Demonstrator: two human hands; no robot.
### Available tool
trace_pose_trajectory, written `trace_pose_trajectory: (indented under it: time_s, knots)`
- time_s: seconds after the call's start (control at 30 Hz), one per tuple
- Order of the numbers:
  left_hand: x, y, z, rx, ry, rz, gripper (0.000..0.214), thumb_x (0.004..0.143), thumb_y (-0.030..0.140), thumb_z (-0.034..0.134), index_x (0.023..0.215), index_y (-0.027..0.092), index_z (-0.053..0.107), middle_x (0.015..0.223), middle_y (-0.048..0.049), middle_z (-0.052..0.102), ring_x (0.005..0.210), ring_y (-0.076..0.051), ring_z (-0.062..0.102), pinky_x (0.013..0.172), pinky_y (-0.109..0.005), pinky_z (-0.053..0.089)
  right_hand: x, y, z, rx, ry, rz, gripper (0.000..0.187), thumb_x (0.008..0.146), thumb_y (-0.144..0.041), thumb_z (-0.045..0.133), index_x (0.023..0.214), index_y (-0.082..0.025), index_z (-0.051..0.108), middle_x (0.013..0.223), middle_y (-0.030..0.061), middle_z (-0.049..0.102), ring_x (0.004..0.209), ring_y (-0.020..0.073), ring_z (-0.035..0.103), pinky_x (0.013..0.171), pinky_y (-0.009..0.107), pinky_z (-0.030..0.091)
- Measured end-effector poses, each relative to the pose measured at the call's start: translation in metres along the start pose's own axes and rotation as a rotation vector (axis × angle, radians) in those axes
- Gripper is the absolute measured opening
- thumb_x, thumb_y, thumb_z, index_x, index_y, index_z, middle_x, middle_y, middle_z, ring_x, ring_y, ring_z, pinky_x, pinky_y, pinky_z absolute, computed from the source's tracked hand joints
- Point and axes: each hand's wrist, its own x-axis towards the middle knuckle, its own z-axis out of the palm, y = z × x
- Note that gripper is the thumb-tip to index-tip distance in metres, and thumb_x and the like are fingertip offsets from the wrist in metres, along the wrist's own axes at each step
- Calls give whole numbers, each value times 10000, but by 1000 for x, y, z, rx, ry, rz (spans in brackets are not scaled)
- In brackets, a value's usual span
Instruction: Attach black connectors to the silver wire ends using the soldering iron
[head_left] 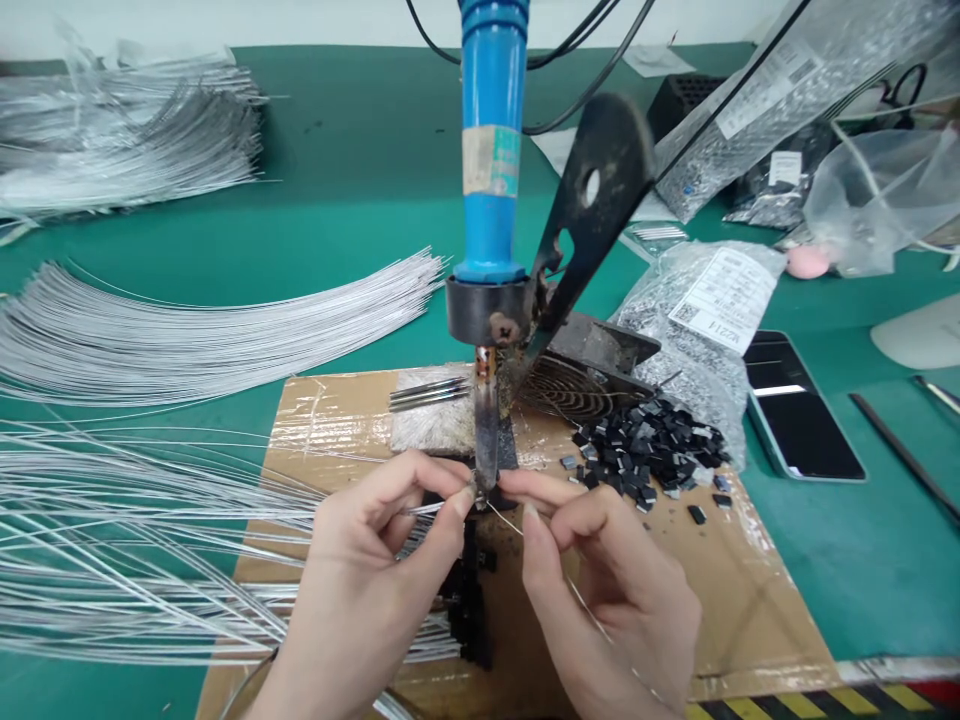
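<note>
A soldering iron with a blue handle hangs tip-down in a black metal stand. Its tip points to the spot where both hands meet. My left hand is closed, thumb and forefinger pinching a white wire just left of the tip. Whatever lies at the wire's end is too small to make out. On the other side, my right hand is closed around a thin solder wire, which runs up to the tip and trails down across the palm.
Small black connectors lie heaped right of the stand on a cardboard sheet. Wires with black ends lie under my left hand. White wire bundles fill the left. A phone and plastic bags are right.
</note>
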Motion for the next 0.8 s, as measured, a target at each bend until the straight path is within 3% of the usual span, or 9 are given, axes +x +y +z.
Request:
trace_pose_trajectory:
  time_s: [0.2,0.6,0.8]
  knots:
    - [1,-4,-5,35,-84,85,109,826,148,757,739,214,750,787,17,761,678,-104,672,602,-130,499,-1,0,0,-1,-5,12,229,968,-140,642,791,-250,545,1128,66,845,968,190,821,823,275,628]
    - [0,-4,-4,-15,-60,45,109,830,143,767,751,217,760,794,26,777,718,-97,681,651,-111,508,-1,0,1,-3,1,-8,233,954,-120,659,800,-256,551,1108,9,845,1000,156,815,860,234,608]
    - [2,-7,-4,7,-69,116,125,814,111,759,742,213,751,785,29,779,696,-85,694,628,-92,507,-2,0,2,-68,18,-52,238,954,-118,654,797,-255,539,1099,-19,851,923,125,825,805,192,599]
